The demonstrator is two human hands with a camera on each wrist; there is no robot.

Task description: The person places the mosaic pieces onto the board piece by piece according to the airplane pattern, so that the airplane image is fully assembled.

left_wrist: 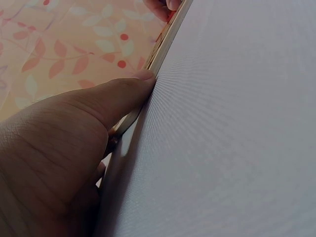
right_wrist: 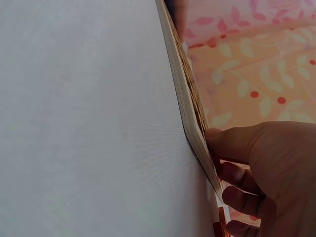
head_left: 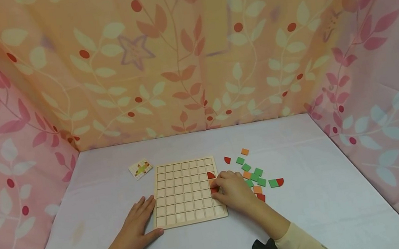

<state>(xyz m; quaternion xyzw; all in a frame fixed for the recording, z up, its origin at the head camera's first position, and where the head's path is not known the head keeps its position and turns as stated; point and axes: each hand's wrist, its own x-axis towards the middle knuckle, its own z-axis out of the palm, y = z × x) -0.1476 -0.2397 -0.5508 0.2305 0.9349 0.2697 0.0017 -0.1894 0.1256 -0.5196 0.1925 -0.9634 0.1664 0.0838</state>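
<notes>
A square wooden grid board [head_left: 184,194] lies on the white-covered table. My left hand [head_left: 134,229] rests flat at its left side, fingers spread, with the thumb at the near-left corner; in the left wrist view that thumb [left_wrist: 123,94] touches the board's edge. Over the right-hand column, my right hand [head_left: 235,191] pinches a red tile [head_left: 214,190] between thumb and fingers, low in the grid; the fingers partly hide its shape. Above it in the same column sit a red quarter-round tile [head_left: 211,175] and a mostly covered orange tile.
Green square tiles [head_left: 246,167], orange squares [head_left: 244,151] and red quarter-round pieces [head_left: 227,160] lie loose right of the board. A small pattern card [head_left: 140,169] is at the back left. A black device [head_left: 263,248] sits by the right wrist. Floral cloth walls [head_left: 193,78] enclose the table.
</notes>
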